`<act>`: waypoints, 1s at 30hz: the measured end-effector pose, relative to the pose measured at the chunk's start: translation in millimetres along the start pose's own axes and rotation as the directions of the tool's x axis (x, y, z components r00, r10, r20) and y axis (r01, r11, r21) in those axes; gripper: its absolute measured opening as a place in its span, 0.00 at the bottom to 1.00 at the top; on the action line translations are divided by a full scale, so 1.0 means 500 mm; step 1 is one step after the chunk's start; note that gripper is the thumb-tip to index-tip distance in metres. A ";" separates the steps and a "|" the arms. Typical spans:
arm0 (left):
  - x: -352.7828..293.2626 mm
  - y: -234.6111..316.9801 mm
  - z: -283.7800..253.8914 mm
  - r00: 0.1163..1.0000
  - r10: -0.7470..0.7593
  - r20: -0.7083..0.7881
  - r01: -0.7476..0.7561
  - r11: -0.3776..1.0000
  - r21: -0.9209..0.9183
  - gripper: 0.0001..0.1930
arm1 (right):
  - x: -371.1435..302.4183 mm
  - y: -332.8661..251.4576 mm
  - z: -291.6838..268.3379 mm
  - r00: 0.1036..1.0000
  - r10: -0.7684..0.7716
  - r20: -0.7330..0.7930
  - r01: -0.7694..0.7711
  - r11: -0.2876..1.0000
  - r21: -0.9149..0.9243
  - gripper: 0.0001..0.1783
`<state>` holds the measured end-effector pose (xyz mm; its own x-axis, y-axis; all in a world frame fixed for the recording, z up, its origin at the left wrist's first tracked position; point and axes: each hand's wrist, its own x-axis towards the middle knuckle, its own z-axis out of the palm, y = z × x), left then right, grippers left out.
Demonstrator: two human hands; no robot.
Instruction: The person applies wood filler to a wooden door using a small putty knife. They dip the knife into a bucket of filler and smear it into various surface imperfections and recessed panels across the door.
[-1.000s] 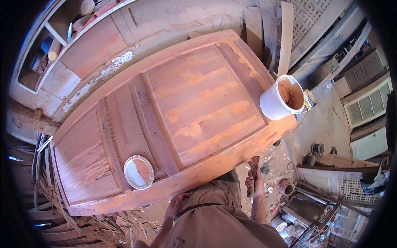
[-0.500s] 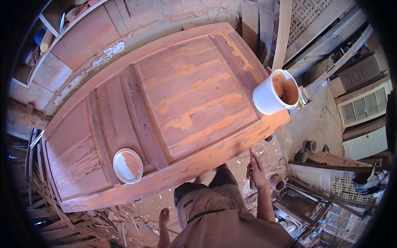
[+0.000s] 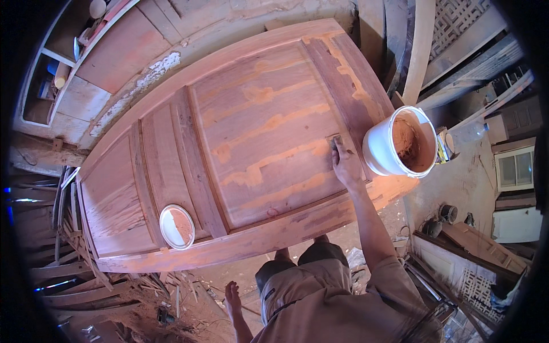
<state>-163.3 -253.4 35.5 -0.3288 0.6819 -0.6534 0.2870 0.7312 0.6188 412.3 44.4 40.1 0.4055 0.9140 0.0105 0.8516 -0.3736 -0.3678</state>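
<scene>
My right hand [image 3: 347, 164] is closed around a putty knife [image 3: 333, 140], whose blade rests on the large panel of a wooden door [image 3: 263, 197]. Streaks of orange-brown filler run across that panel and along the door's edges. Close to my right hand, a white bucket [image 3: 378, 146] stands on the door's right end with brown filler inside. Toward the left, a round white lid [image 3: 167, 230] lies on the door, part of it smeared with filler. My left hand [image 3: 232, 296] hangs low beside my body, fingers loosely apart, holding nothing.
Behind the door runs a worn wall with a shelf [image 3: 67, 57] of small items. Scrap wood [image 3: 71, 240] is piled at the left. Leaning boards [image 3: 420, 51] stand at the far right, and old door parts [image 3: 477, 243] lie below them. Shavings litter the floor.
My right hand has risen from beside my body onto the large panel, bringing the putty knife against its surface. The left hand stays low. The whole view has shifted slightly.
</scene>
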 end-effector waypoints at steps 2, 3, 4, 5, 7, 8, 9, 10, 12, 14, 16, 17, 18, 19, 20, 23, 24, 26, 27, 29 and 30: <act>-0.027 -0.011 0.035 0.999 -0.018 -0.037 0.018 1.000 0.000 0.19 | 0.014 0.006 0.031 0.998 -0.052 -0.033 0.053 0.999 0.004 0.29; -0.044 -0.012 0.066 1.000 -0.013 0.004 0.013 1.000 -0.006 0.21 | 0.013 0.017 0.038 0.997 -0.061 -0.044 0.063 0.997 0.044 0.29; -0.046 -0.018 0.103 0.999 -0.037 0.031 0.035 0.998 0.049 0.21 | 0.011 0.029 0.042 0.996 -0.068 -0.056 0.072 0.994 0.082 0.29; -0.055 -0.028 0.122 0.997 -0.064 0.044 0.059 0.993 0.107 0.22 | 0.003 0.028 0.042 0.997 -0.066 -0.045 0.070 0.994 0.089 0.29; -0.084 0.006 0.181 0.987 -0.100 0.129 0.067 0.969 0.238 0.22 | -0.007 0.033 0.025 0.999 -0.051 0.000 0.051 0.992 0.118 0.29; -0.095 0.012 0.200 0.980 -0.120 0.156 0.091 0.979 0.182 0.23 | -0.008 0.020 0.006 0.999 -0.050 0.006 0.049 0.991 0.122 0.29; -0.103 0.036 0.222 0.980 -0.121 0.157 0.092 0.979 0.179 0.23 | -0.002 0.009 -0.021 0.994 -0.034 0.102 0.033 0.999 0.013 0.28; -0.112 0.059 0.238 0.982 -0.118 0.145 0.093 0.981 0.168 0.24 | 0.003 0.004 -0.041 0.981 -0.007 0.196 0.027 0.995 -0.097 0.26; -0.111 0.059 0.253 0.992 -0.065 0.108 0.061 0.997 0.044 0.23 | 0.012 -0.001 -0.067 0.985 -0.022 0.172 0.036 0.996 -0.077 0.27; -0.100 0.040 0.261 0.995 -0.052 0.090 0.055 0.998 -0.027 0.23 | 0.026 0.007 -0.067 0.987 -0.036 0.154 0.046 0.997 -0.061 0.27; -0.110 0.073 0.288 0.994 -0.051 0.093 0.055 0.998 -0.033 0.22 | 0.045 0.030 -0.049 0.984 0.019 0.175 -0.020 1.000 0.003 0.29; -0.109 0.071 0.294 0.994 -0.057 0.094 0.060 0.998 -0.033 0.22 | 0.038 0.038 -0.045 0.984 0.019 0.180 -0.019 1.000 0.000 0.29; -0.111 0.070 0.288 0.994 -0.070 0.083 0.068 0.997 0.026 0.22 | 0.027 0.028 -0.046 0.984 0.019 0.177 -0.016 1.000 -0.018 0.29; -0.114 0.069 0.282 0.994 -0.084 0.073 0.078 0.993 0.085 0.21 | 0.015 0.020 -0.046 0.985 0.020 0.174 -0.014 0.999 -0.036 0.29; -0.112 0.062 0.279 0.994 -0.084 0.070 0.078 0.993 0.085 0.21 | 0.006 0.025 -0.040 0.984 0.018 0.175 -0.012 0.999 -0.033 0.29; -0.106 0.067 0.296 0.995 -0.080 0.056 0.080 0.997 0.010 0.21 | -0.014 0.060 -0.030 0.984 -0.027 0.175 0.004 0.991 0.130 0.30; -0.101 0.072 0.302 0.994 -0.102 0.050 0.102 0.995 0.012 0.21 | -0.025 0.074 -0.034 0.986 -0.133 0.103 0.132 0.991 0.019 0.29; -0.099 0.079 0.308 0.995 -0.100 0.020 0.101 0.992 -0.080 0.21 | -0.016 0.051 -0.061 0.965 -0.260 0.044 0.263 0.961 -0.086 0.27; -0.104 0.076 0.307 0.994 -0.107 0.009 0.107 0.991 -0.084 0.21 | 0.004 0.010 -0.099 0.964 -0.205 0.169 0.207 0.978 0.005 0.27; -0.107 0.098 0.334 0.993 -0.106 0.043 0.109 0.990 -0.089 0.21 | 0.054 -0.005 -0.128 0.946 -0.147 0.289 0.135 0.989 0.061 0.26; -0.106 0.079 0.336 0.994 -0.107 0.031 0.109 0.989 -0.095 0.21 | 0.080 -0.015 -0.119 0.915 -0.220 0.337 0.223 0.974 0.032 0.25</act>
<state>16.5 -258.0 21.1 -0.3296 0.6002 -0.7288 0.1627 0.7965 0.5824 441.8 74.3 98.5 0.0715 0.9723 -0.2225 0.9093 -0.1553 -0.3862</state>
